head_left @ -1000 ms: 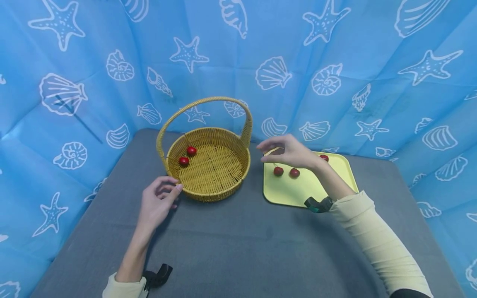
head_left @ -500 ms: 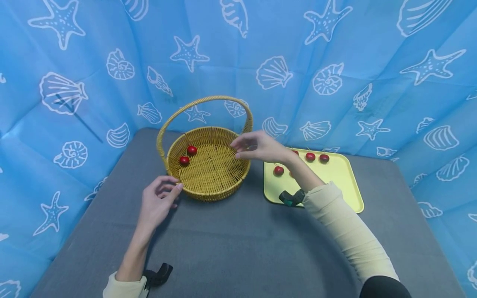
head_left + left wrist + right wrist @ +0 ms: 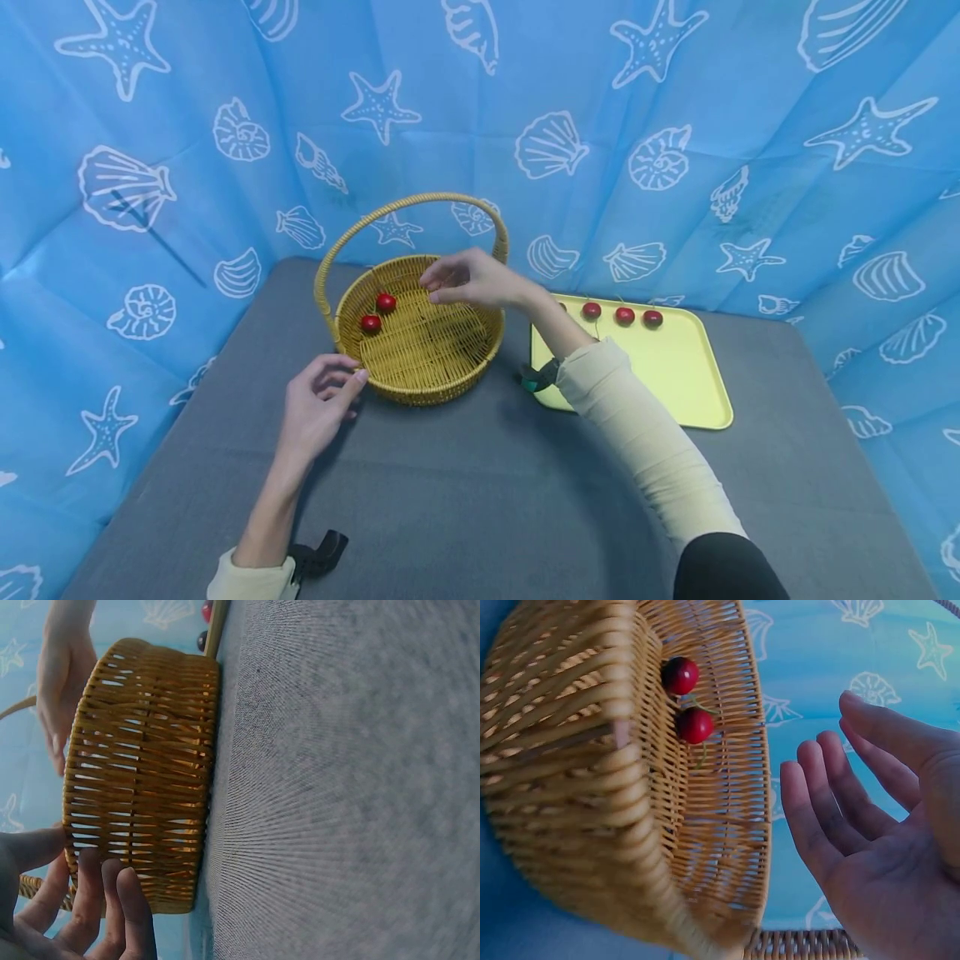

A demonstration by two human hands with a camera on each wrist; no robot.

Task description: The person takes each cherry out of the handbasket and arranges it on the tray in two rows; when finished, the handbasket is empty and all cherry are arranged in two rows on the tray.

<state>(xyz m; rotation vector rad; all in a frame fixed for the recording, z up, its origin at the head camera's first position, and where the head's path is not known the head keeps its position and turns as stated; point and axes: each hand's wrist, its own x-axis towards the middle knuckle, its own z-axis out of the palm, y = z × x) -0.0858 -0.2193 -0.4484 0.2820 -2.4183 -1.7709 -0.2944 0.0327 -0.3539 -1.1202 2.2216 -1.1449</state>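
Note:
A round yellow wicker basket (image 3: 427, 390) with a tall arched handle (image 3: 408, 202) stands on the grey table. Two red cherries (image 3: 371, 323) lie inside it at the left, their thin stems visible in the right wrist view. My left hand (image 3: 318, 404) pinches the basket's near-left rim, the thumb at the top edge and the fingers against the outer wall (image 3: 135, 787). Above the basket's far right part hovers my right hand (image 3: 480, 279). In the right wrist view my right hand (image 3: 877, 817) has loosely bent fingers, and nothing is between them.
To the right of the basket lies a pale yellow tray (image 3: 690, 375) with several cherries (image 3: 624, 316) along its far side. My right forearm (image 3: 622, 425) covers part of it. A blue curtain (image 3: 465, 100) with shell prints hangs behind the table (image 3: 450, 500).
My right hand has moved left, from over the tray to over the basket, uncovering more of the tray's cherries. The left hand, the basket and its two cherries have stayed put.

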